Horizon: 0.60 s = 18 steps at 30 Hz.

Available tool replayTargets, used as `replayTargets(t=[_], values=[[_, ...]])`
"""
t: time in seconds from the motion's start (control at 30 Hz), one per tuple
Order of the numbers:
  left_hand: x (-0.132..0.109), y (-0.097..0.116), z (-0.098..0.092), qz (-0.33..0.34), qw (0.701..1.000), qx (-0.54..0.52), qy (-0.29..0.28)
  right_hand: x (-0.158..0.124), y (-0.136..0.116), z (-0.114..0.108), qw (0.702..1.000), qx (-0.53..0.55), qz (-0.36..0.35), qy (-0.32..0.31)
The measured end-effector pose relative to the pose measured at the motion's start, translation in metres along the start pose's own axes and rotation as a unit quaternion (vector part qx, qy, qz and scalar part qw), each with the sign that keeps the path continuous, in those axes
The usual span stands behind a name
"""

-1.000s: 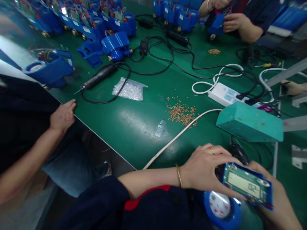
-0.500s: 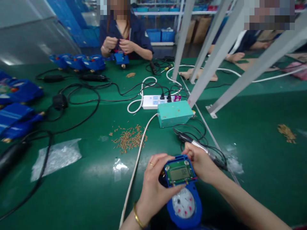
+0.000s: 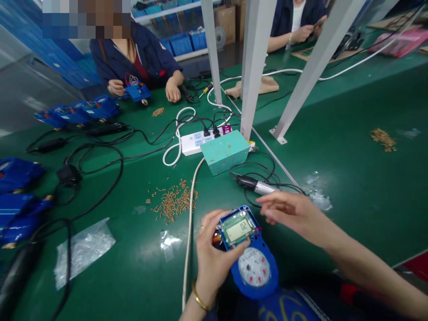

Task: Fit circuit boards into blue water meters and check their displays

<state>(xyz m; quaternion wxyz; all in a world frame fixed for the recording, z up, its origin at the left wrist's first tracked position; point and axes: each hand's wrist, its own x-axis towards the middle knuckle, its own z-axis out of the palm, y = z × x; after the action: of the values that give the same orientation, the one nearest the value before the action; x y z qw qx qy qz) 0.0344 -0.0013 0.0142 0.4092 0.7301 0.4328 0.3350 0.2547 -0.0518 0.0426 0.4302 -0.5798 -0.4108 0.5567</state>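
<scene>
Since half a second ago, the right hand (image 3: 290, 214) has let go of the blue meter (image 3: 254, 263) and moved off to its right side. It now hangs in the air with its fingers spread loosely and nothing in it. Its fingertips are just beside the top corner of the meter, not touching it.

The left hand (image 3: 214, 255) is wrapped around the left side of the meter and grips it. Its thumb lies on the lower edge of the little screen (image 3: 238, 229). The screen shows "02". Below it is a round white dial (image 3: 254, 267). The meter sits at the near edge of the green table (image 3: 351, 200), right in front of the person. A gold bangle (image 3: 199, 301) is on the left wrist.

Just behind the right hand lies a power screwdriver (image 3: 256, 185) with a black cord. Farther back is a teal box (image 3: 225, 151), and a white power strip (image 3: 195, 141) is just behind that. A white cable (image 3: 190, 223) runs past the left hand. Beside the cable is a heap of tiny brass screws (image 3: 172, 203). A clear plastic bag (image 3: 83, 249) lies well off to the left.

Across the table, another person (image 3: 140, 55) holds a small blue part (image 3: 137, 91). A row of blue meters (image 3: 80, 113) stands near them.
</scene>
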Motion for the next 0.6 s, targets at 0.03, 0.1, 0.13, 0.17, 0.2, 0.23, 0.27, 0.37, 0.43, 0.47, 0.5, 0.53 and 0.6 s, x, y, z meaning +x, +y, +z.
replayTargets(t=[0.03, 0.1, 0.13, 0.17, 0.2, 0.23, 0.27, 0.37, 0.43, 0.47, 0.5, 0.53, 0.6], values=[[0.000, 0.000, 0.000, 0.001, 1.000, -0.001, -0.001, -0.009, 0.001, 0.004, 0.999, -0.025, -0.018, 0.026], [0.000, 0.000, 0.001, -0.001, 1.000, -0.001, -0.001, -0.022, 0.002, 0.014, 0.995, -0.076, -0.047, 0.046], [0.000, 0.000, 0.001, -0.002, 1.000, -0.002, -0.001, -0.026, 0.003, 0.020, 0.992, -0.097, -0.061, 0.051], [0.000, -0.001, 0.001, -0.004, 1.000, -0.002, -0.001, -0.028, 0.003, 0.024, 0.989, -0.114, -0.074, 0.056], [0.000, -0.001, 0.001, -0.007, 1.000, -0.002, -0.001, -0.028, 0.003, 0.028, 0.986, -0.129, -0.086, 0.060], [-0.001, -0.002, 0.001, -0.008, 1.000, -0.001, -0.003, -0.027, 0.003, 0.029, 0.983, -0.143, -0.099, 0.062], [-0.001, -0.002, 0.001, -0.009, 1.000, -0.001, -0.006, -0.025, 0.002, 0.030, 0.979, -0.156, -0.112, 0.062], [-0.001, -0.002, 0.000, -0.008, 1.000, 0.001, -0.011, -0.019, -0.002, 0.024, 0.972, -0.185, -0.140, 0.037], [-0.001, -0.002, 0.000, -0.009, 1.000, 0.004, -0.011, -0.016, -0.003, 0.021, 0.969, -0.193, -0.153, 0.022], [-0.001, -0.001, -0.001, -0.012, 1.000, 0.006, -0.010, -0.015, -0.004, 0.020, 0.966, -0.199, -0.164, 0.022], [-0.001, -0.001, -0.001, -0.014, 1.000, 0.008, -0.010, -0.014, -0.004, 0.019, 0.962, -0.205, -0.180, 0.027], [0.000, 0.000, -0.001, -0.016, 1.000, 0.009, -0.011, -0.013, -0.004, 0.020, 0.957, -0.213, -0.196, 0.034], [0.000, 0.001, -0.002, -0.017, 1.000, 0.012, -0.012, -0.012, -0.002, 0.022, 0.947, -0.227, -0.223, 0.048]])
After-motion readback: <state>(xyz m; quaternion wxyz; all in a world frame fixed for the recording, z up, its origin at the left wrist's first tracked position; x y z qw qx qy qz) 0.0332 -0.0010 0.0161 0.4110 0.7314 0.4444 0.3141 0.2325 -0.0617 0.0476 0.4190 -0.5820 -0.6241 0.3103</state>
